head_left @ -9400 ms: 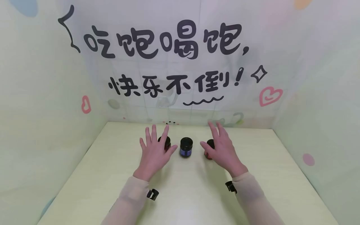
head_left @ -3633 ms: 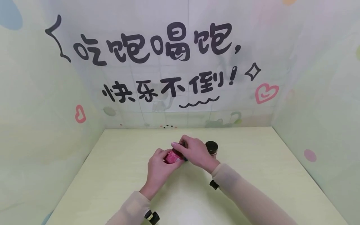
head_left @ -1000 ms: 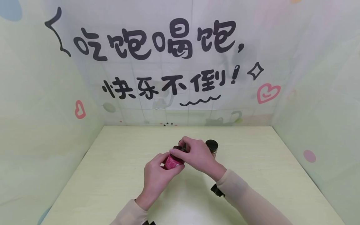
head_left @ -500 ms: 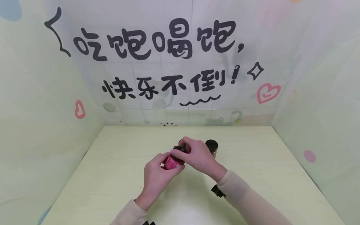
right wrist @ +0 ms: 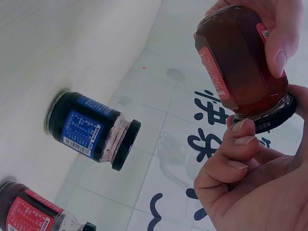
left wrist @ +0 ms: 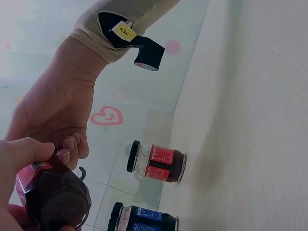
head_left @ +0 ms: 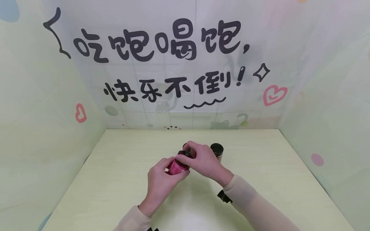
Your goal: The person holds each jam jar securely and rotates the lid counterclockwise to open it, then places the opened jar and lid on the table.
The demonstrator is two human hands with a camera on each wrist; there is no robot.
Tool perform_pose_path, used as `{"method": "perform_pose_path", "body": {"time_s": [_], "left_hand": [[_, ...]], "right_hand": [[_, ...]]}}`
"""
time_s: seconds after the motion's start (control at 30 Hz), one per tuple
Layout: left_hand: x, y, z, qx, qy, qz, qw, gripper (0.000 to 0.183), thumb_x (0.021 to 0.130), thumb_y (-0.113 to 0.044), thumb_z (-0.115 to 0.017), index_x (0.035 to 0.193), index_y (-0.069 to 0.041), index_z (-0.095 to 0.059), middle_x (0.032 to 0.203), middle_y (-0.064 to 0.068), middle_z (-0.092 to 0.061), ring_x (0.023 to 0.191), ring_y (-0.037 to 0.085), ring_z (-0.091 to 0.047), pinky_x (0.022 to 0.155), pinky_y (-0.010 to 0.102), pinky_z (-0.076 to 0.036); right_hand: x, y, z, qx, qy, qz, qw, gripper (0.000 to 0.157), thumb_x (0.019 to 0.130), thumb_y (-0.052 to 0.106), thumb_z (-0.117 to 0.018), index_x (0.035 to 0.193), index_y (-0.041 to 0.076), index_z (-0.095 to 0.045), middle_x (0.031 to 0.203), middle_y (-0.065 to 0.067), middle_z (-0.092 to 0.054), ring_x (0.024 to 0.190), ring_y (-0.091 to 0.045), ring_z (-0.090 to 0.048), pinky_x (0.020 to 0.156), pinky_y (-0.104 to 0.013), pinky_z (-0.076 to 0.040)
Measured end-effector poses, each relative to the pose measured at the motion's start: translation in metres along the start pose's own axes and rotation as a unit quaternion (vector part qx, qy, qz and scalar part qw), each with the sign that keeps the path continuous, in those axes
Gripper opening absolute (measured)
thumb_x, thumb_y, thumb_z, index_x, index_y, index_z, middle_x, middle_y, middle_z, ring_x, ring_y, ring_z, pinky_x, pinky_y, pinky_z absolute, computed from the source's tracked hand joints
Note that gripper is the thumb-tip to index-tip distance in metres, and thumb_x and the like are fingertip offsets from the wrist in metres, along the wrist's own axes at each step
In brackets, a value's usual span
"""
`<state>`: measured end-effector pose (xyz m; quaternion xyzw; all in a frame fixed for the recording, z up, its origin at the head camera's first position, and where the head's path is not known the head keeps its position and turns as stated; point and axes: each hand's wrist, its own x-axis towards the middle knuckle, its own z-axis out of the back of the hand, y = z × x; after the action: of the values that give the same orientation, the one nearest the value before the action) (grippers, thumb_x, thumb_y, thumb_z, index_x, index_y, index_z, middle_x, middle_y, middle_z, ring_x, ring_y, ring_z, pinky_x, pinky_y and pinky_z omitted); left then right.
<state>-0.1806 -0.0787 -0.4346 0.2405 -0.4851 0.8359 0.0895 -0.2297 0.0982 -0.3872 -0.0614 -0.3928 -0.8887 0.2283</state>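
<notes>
Our left arm reaches in from the bottom of the head view, the wrist bent so that the left hand (head_left: 162, 178) points up and to the right. Its thumb and fingers are wrapped around the pink-labelled jar (head_left: 177, 168), which we hold tilted above the table (head_left: 101, 179), lid end toward our right. Our right arm slants in from the other side, its cream sleeve (head_left: 257, 202) carrying a black bracket (head_left: 224, 196) near the cuff. The right hand (head_left: 206, 162) bends over the jar's mouth, fingers curled and thumb pressed in, gripping the black lid (right wrist: 269, 117), which sits on the jar. Just beyond our hands the blue-labelled jar (right wrist: 86, 127) stands upright, partly hidden in the head view; the red-labelled jar (left wrist: 159, 162) stands to its right, apart from it.
</notes>
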Motion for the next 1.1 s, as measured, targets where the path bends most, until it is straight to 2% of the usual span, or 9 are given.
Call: {"method": "perform_pose_path", "body": {"time_s": [0.27, 0.5, 0.73, 0.87, 1.1], "left_hand": [[-0.0010, 0.0004, 0.0009, -0.003, 0.001, 0.002, 1.0000, 0.034, 0.068, -0.031, -0.093, 0.095, -0.036, -0.073, 0.084, -0.017, -0.065, 0.065, 0.005, -0.059, 0.052, 0.026, -0.051], [-0.0021, 0.0011, 0.0019, -0.018, 0.008, 0.017, 0.9997, 0.036, 0.068, -0.030, -0.093, 0.097, -0.038, -0.073, 0.086, -0.018, -0.067, 0.065, 0.005, -0.061, 0.054, 0.027, -0.053], [-0.0021, 0.0005, 0.0030, -0.017, 0.009, 0.015, 0.9997, 0.035, 0.068, -0.029, -0.093, 0.097, -0.037, -0.074, 0.086, -0.018, -0.067, 0.064, 0.005, -0.061, 0.054, 0.026, -0.053], [-0.0027, 0.0001, 0.0037, -0.016, 0.009, 0.015, 0.9997, 0.036, 0.068, -0.029, -0.093, 0.098, -0.036, -0.074, 0.087, -0.018, -0.067, 0.066, 0.004, -0.061, 0.055, 0.026, -0.053], [-0.0038, -0.0011, 0.0042, -0.019, 0.016, 0.022, 0.9995, 0.035, 0.069, -0.033, -0.093, 0.098, -0.036, -0.074, 0.087, -0.016, -0.066, 0.067, 0.008, -0.061, 0.055, 0.027, -0.053]], "right_hand": [[0.0000, -0.0005, -0.0006, 0.002, 0.005, 0.013, 1.000, 0.025, 0.088, 0.061, -0.067, 0.095, 0.037, -0.062, 0.060, 0.005, -0.050, 0.056, -0.010, -0.049, 0.054, -0.030, -0.045], [-0.0010, -0.0001, -0.0010, 0.006, 0.007, 0.013, 1.000, 0.024, 0.088, 0.060, -0.068, 0.096, 0.038, -0.062, 0.059, 0.006, -0.050, 0.056, -0.010, -0.049, 0.054, -0.031, -0.045], [-0.0013, 0.0007, -0.0007, 0.011, 0.014, 0.011, 1.000, 0.025, 0.088, 0.061, -0.067, 0.096, 0.037, -0.062, 0.060, 0.006, -0.050, 0.057, -0.011, -0.050, 0.054, -0.031, -0.045], [-0.0013, 0.0009, 0.0001, -0.004, 0.016, 0.009, 1.000, 0.028, 0.087, 0.065, -0.066, 0.097, 0.039, -0.062, 0.060, 0.007, -0.051, 0.056, -0.010, -0.050, 0.053, -0.031, -0.045], [-0.0023, 0.0046, 0.0052, -0.063, 0.012, 0.012, 0.998, 0.037, 0.089, 0.072, -0.055, 0.102, 0.039, -0.063, 0.062, 0.009, -0.054, 0.056, -0.009, -0.052, 0.051, -0.032, -0.043]]}}
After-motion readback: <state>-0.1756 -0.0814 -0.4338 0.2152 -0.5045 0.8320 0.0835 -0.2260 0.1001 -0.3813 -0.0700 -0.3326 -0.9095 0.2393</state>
